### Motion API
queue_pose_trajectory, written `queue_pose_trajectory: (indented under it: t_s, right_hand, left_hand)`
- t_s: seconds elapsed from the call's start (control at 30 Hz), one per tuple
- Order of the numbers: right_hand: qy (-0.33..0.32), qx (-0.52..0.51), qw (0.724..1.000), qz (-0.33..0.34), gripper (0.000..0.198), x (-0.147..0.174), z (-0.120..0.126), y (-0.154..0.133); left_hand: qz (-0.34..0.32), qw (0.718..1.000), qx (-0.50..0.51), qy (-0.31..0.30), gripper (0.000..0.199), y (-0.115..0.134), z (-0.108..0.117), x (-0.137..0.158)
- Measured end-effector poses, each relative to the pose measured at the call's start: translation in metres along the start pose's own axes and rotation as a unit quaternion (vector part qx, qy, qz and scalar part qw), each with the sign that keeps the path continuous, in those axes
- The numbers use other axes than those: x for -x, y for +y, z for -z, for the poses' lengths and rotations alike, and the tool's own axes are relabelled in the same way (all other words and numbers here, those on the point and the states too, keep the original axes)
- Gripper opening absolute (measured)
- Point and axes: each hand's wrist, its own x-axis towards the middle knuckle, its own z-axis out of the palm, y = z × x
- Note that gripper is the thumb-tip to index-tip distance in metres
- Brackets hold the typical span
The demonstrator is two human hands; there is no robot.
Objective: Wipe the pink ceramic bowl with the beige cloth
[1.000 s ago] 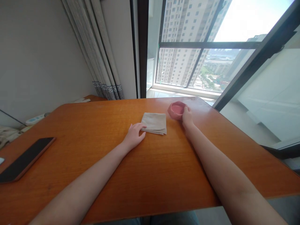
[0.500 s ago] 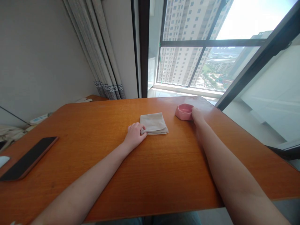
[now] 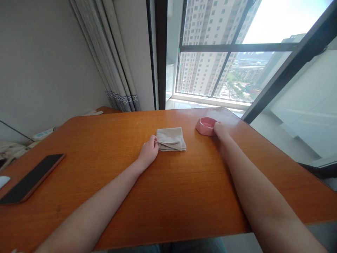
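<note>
A folded light-grey cloth lies near the middle of the wooden table. My left hand pinches its left edge, lifting the upper layer a little so that the lower folds show. Farther right, toward the back of the table, rests a pink bowl with angular sides. The right side of its rim is gripped by my right hand; the fingertips are partly hidden at the bowl.
A dark flat mat with a brownish edge lies on the table at the left, beside a white rounded object. A power strip sits beyond the left edge. Curtain and window stand behind.
My left hand has shifted slightly back and left, raising the cloth's near-left edge and uncovering its lower layers. The bowl and my right hand have moved slightly to the left.
</note>
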Motion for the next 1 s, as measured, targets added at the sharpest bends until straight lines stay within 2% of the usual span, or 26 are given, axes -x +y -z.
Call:
queue_pose_trajectory:
  t_s: [0.07, 0.13, 0.17, 0.23, 0.27, 0.3, 0.4, 0.53, 0.6, 0.67, 0.73, 0.8, 0.87, 0.93, 1.0]
  right_hand:
    - [0.023, 0.006, 1.0, -0.018, 0.031, 0.005, 0.005, -0.005]
    - [0.081, 0.004, 0.997, -0.008, 0.037, 0.014, 0.012, -0.015]
    - [0.115, 0.0, 0.993, 0.021, 0.04, 0.02, 0.015, -0.024]
    - [0.171, -0.02, 0.973, 0.151, 0.04, 0.036, 0.018, -0.048]
    - [0.154, -0.029, 0.963, 0.219, 0.039, 0.046, 0.017, -0.062]
    - [0.102, -0.033, 0.957, 0.269, 0.038, 0.056, 0.014, -0.076]
    - [-0.082, 0.008, 0.929, 0.362, 0.035, 0.088, -0.007, -0.11]
    - [-0.162, 0.097, 0.928, 0.323, 0.057, 0.108, -0.034, -0.118]
    - [-0.166, 0.103, 0.929, 0.314, 0.043, 0.106, -0.036, -0.112]
    - [-0.143, 0.09, 0.931, 0.324, 0.023, 0.101, -0.032, -0.108]
    - [-0.118, 0.056, 0.934, 0.333, 0.014, 0.097, -0.025, -0.108]
    - [-0.11, -0.024, 0.944, 0.31, 0.012, 0.094, -0.019, -0.112]
    - [-0.156, -0.171, 0.946, 0.225, 0.016, 0.093, -0.014, -0.118]
    - [-0.232, -0.307, 0.914, 0.13, 0.023, 0.095, -0.009, -0.127]
    - [-0.315, -0.393, 0.859, 0.094, 0.033, 0.099, -0.005, -0.136]
  left_hand:
    - [0.006, 1.0, 0.012, -0.005, 0.006, 0.0, -0.001, 0.0]
    - [0.007, 1.0, 0.007, -0.008, 0.007, 0.001, -0.002, 0.0]
    - [0.004, 1.0, -0.004, -0.011, 0.008, 0.002, -0.001, 0.0]
    - [-0.007, 0.999, -0.034, -0.018, 0.007, 0.004, 0.0, 0.001]
    - [-0.014, 0.999, -0.046, -0.022, 0.006, 0.005, 0.001, 0.001]
    - [-0.02, 0.998, -0.055, -0.026, 0.005, 0.006, 0.002, 0.001]
    - [-0.034, 0.996, -0.072, -0.035, 0.008, 0.008, 0.005, 0.0]
    - [-0.038, 0.995, -0.084, -0.034, 0.011, 0.008, 0.006, 0.0]
    - [-0.03, 0.996, -0.08, -0.034, 0.009, 0.008, 0.005, 0.0]
    - [-0.024, 0.997, -0.07, -0.035, 0.008, 0.009, 0.005, 0.0]
    - [-0.027, 0.997, -0.055, -0.037, 0.008, 0.009, 0.005, 0.0]
    - [-0.042, 0.998, -0.031, -0.044, 0.008, 0.01, 0.004, 0.001]
    - [-0.065, 0.996, 0.006, -0.063, 0.008, 0.011, 0.002, 0.003]
    - [-0.079, 0.99, 0.072, -0.091, 0.007, 0.014, 0.0, 0.004]
    - [-0.06, 0.973, 0.198, -0.1, 0.018, 0.016, -0.002, 0.002]
